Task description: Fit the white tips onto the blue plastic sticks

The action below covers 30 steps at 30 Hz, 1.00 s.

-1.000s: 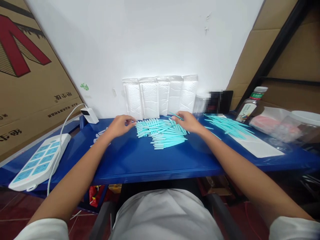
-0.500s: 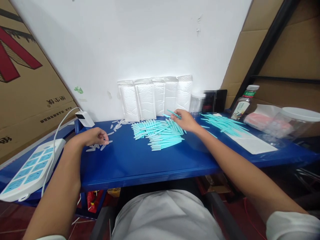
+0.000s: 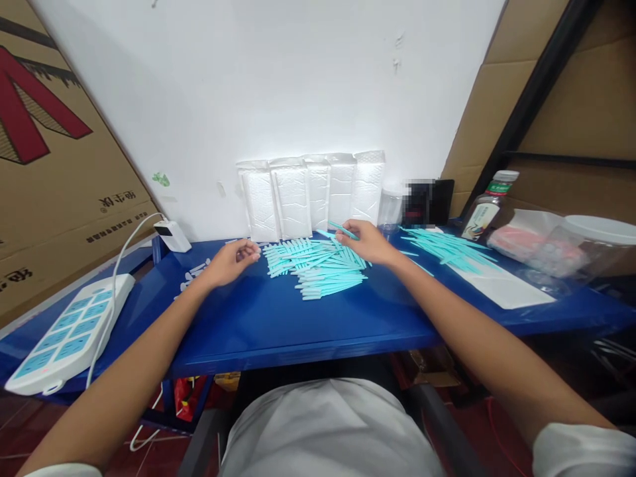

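My left hand [image 3: 229, 262] is just left of the central pile of slim teal sticks [image 3: 328, 271], which look like interdental brushes. Its thumb and fingertips are pinched together; what they hold, if anything, is too small to make out. Behind that wrist lie small translucent caps [image 3: 197, 270], partly covered by the forearm. Over the pile's back right part, my right hand [image 3: 366, 241] grips teal sticks [image 3: 325, 234] between thumb and fingers, their tips pointing left. Many sticks in the pile carry pale, translucent ends.
White padded envelopes [image 3: 291, 202] lean on the wall behind the pile. More teal sticks [image 3: 447, 248] lie on a white sheet [image 3: 517, 288] at right, near a bottle [image 3: 484, 209] and clear jars [image 3: 392, 207]. A power strip [image 3: 74, 331] sits at left.
My left hand has moved right and slightly up, from the loose caps to the edge of the central pile. My right hand stays nearly in place, still gripping teal sticks.
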Motion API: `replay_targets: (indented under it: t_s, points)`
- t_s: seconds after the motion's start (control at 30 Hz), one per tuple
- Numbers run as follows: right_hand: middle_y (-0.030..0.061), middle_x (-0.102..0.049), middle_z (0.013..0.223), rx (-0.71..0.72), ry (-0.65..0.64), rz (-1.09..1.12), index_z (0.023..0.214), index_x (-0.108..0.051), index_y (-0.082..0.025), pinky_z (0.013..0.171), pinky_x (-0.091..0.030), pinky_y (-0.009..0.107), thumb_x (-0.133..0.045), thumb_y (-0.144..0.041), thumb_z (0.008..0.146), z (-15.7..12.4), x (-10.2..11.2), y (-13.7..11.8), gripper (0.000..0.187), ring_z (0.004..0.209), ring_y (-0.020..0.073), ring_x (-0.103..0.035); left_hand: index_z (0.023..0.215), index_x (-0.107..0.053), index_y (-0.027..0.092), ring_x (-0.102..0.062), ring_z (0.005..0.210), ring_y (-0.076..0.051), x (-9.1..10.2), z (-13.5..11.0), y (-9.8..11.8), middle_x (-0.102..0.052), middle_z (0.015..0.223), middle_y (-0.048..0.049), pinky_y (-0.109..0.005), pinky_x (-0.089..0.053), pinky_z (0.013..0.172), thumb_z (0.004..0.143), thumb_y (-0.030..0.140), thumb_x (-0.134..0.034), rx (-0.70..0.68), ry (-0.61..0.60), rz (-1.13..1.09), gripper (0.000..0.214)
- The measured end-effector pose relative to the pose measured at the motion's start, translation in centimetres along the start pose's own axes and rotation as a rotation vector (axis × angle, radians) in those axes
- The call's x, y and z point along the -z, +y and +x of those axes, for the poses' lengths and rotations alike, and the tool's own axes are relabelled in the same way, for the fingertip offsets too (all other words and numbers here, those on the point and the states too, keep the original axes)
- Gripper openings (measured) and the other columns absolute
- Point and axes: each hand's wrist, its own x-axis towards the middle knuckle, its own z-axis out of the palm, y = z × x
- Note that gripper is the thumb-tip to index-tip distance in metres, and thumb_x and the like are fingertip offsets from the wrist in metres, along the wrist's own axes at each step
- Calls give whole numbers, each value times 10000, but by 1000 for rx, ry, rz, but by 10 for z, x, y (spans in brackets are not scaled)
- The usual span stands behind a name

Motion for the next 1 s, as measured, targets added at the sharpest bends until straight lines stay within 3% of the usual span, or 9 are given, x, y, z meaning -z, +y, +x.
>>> replay_targets:
  t_s: [0.07,0.13,0.33,0.5,0.6,1.0]
  points:
    - [80,-763,974,-44,-70,125,923,-694,-181,921,-492,376,-691,-419,878,-1,-2,-6,242,947,238,-681,1175,-744,172,-709,906,-234,-16,0,13,-773,975,-114,-328,-537,820,825,598,-742,-29,37,-171,552]
    - [88,-776,1021,-84,-114,208,922,-707,-182,948,-505,400,-725,-405,852,-2,-5,-11,234,984,251,-699,1224,-728,157,-739,946,-248,-31,-2,29,-787,1017,-138,-353,-564,861,823,576,-770,-35,45,-349,582]
    - [98,-786,977,-71,-151,264,1000,-733,-164,946,-532,417,-745,-449,861,-6,-5,-23,317,972,253,-724,1024,-737,139,-764,944,-270,-56,-2,65,-787,1084,-167,-385,-618,815,800,549,-818,-29,56,-577,475]
    - [88,-789,1067,38,-110,209,1000,-778,-189,975,-524,436,-748,-481,864,-8,0,-27,324,1057,274,-707,991,-777,121,-767,930,-263,-62,8,68,-796,960,-131,-360,-625,797,725,533,-883,150,166,-691,502]
    - [77,-792,1061,53,-116,196,1000,-801,-202,965,-526,426,-757,-501,854,-8,-1,-28,336,1065,278,-704,1019,-780,127,-770,968,-286,-65,8,68,-802,993,-139,-358,-632,768,660,505,-931,226,157,-772,542]
    - [87,-806,996,32,-183,205,961,-832,-178,872,-530,398,-778,-554,817,-10,-2,-30,406,968,292,-713,1011,-809,132,-781,906,-277,-71,2,68,-815,973,-153,-334,-617,718,663,488,-932,196,135,-698,513]
